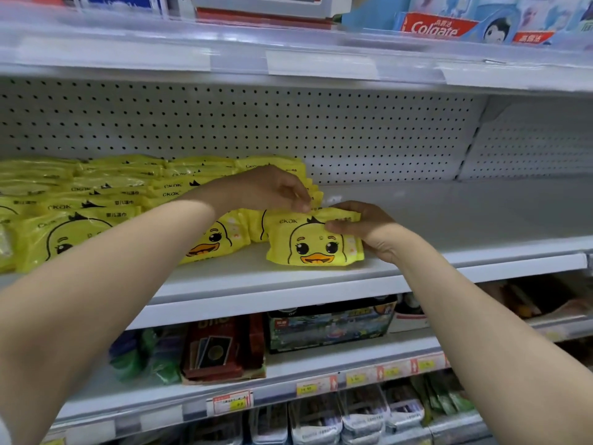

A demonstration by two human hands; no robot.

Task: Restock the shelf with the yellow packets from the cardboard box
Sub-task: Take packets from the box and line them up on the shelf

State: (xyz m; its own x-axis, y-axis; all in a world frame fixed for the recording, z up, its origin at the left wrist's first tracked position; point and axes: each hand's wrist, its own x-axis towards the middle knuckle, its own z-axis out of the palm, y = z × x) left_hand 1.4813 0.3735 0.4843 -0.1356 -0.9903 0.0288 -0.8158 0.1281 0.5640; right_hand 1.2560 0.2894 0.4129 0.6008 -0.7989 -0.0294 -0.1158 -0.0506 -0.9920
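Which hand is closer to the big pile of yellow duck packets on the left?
Left. The left hand is right at the pile's right end; the right hand grips a lone packet farther right.

Front yellow packet (pixel 316 240): thin plastic film, glossy, lightly creased at the sealed edges. Stacked yellow packets (pixel 96 194): same film, wrinkled, with bright sheen on the top faces. Shelf (pixel 449 216): white painted metal, smooth, satin finish with soft reflections. Back panel (pixel 288 123): white perforated sheet metal, matt. Rail strips (pixel 288 56): clear plastic, glossy. Toothpaste carton (pixel 436 27): printed card, slight gloss. Price labels (pixel 233 403): paper, matt. Bottom-row bags (pixel 362 415): shiny plastic film.
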